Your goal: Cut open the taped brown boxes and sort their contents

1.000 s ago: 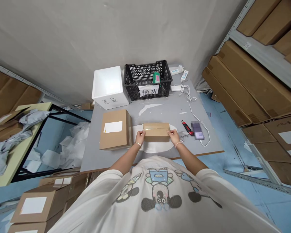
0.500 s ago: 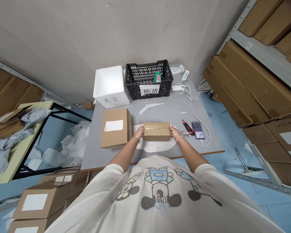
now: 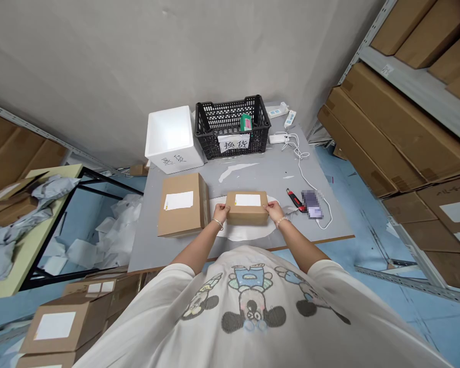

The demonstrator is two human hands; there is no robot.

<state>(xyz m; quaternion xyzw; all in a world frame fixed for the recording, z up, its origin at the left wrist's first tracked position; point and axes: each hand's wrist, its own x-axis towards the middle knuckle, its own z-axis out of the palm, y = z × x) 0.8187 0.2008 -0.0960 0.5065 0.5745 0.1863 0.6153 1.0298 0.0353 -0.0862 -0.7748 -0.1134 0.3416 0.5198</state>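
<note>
A small cardboard box [image 3: 247,215] with a white label [image 3: 247,200] on its upper face is gripped at both ends near the front of the grey table [image 3: 249,179]. My left hand [image 3: 220,212] closes on its left end, and my right hand [image 3: 274,210] on its right end. Some of the fingers are hidden behind the box. Left of my left hand stands a larger cardboard box [image 3: 182,217] bearing a white label. To the right of my right hand lie a red and black utility knife [image 3: 296,200] and a blurred phone [image 3: 312,204].
At the table's back are a white foam box [image 3: 184,162], a black plastic crate [image 3: 258,142] holding a small green box [image 3: 246,122], and power strips [image 3: 278,138] with a white cable. Shelves of cartons [image 3: 402,138] flank the right; a yellow-topped table [image 3: 57,204] with grey parcels stands left.
The small cardboard box has been turned over, so its taped seam is gone from the top and a white label faces up. Both hands have shifted their hold on its ends.
</note>
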